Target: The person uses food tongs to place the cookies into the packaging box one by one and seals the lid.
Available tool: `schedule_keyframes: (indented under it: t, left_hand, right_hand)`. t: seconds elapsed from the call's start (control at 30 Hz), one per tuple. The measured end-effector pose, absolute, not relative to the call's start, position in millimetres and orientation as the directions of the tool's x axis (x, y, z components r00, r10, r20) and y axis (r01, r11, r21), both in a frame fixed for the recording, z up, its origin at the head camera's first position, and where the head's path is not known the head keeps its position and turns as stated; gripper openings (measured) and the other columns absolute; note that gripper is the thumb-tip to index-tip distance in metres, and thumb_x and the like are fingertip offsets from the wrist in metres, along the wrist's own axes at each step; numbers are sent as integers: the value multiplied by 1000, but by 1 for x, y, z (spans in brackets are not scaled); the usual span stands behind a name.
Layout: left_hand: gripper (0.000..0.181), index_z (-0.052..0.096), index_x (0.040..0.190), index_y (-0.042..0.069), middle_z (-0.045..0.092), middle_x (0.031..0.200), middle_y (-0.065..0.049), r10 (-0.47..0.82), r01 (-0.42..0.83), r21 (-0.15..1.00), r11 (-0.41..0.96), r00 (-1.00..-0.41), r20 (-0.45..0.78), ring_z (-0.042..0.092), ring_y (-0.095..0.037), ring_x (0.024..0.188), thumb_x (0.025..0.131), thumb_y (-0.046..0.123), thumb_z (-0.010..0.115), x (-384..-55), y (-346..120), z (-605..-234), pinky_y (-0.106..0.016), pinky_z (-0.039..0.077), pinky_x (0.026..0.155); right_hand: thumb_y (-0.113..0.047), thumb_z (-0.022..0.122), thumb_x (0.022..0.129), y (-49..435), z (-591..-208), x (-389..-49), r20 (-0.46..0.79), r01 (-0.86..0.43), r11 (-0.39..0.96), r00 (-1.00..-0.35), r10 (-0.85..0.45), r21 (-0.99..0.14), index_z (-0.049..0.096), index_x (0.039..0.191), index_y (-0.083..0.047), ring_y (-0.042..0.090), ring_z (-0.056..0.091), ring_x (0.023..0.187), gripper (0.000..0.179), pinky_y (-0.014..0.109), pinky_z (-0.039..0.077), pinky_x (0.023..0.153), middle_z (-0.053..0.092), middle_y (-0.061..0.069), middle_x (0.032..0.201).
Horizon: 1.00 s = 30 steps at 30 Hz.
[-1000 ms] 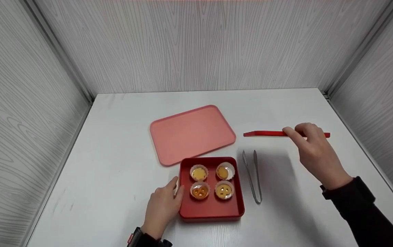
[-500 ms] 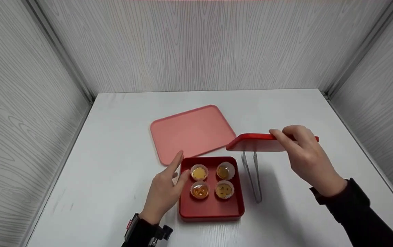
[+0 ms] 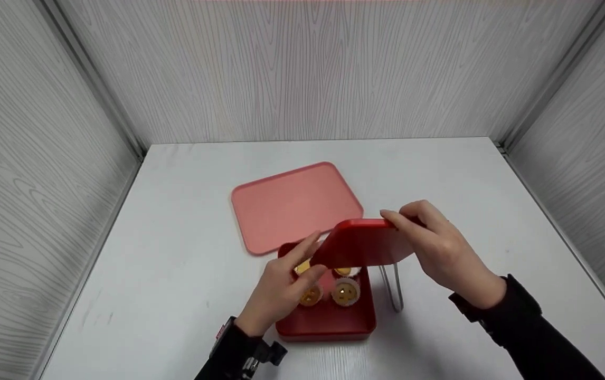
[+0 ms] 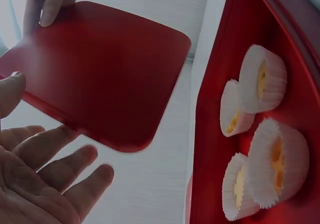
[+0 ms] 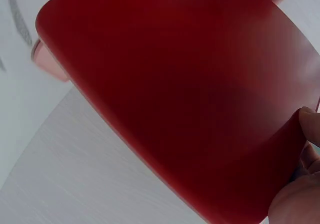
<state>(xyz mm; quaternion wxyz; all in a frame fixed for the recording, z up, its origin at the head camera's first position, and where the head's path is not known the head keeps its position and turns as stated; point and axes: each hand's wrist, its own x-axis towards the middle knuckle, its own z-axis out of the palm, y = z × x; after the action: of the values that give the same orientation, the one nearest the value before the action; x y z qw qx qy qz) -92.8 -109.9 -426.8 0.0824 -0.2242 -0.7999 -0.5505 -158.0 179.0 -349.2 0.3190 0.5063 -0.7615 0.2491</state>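
Note:
My right hand (image 3: 442,250) pinches the far right part of a red lid (image 3: 363,245), its thumb on one face. The lid hangs tilted above the back of a red box (image 3: 329,330). At the lid's left edge, my left hand (image 3: 281,290) reaches in with thumb and fingers spread. Its thumb (image 4: 12,91) overlaps the lid edge and a fingertip meets that edge in the left wrist view; the other fingers stay extended. Inside the box sit several small tarts in white paper cups, one tart (image 3: 346,292) at the front right. The lid and left hand partly cover the others.
A pink tray (image 3: 292,206) lies askew behind the box. Metal tongs (image 3: 395,295) lie just right of the box, their tips hidden by the lid. Pale wood-grain walls (image 3: 302,68) border the white table (image 3: 176,237) at the back and sides.
My right hand has brought the lid leftward, from beyond the tongs to over the box, tilting its face toward me. My left hand has left the box's side and risen to the lid's edge.

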Motion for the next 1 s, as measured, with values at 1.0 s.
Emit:
schedule_keyframes:
  t: [1.0]
  left_hand:
    - [28, 66, 127, 5, 74, 111, -5, 152, 395, 919, 15, -909, 388, 73, -22, 98, 100, 15, 66, -83, -110, -419, -36, 59, 82]
  right_hand:
    - [3, 69, 93, 170, -358, -164, 725, -892, 331, -446, -524, -310, 58, 142, 0, 19, 57, 98, 50, 16, 46, 80, 60, 16, 123]
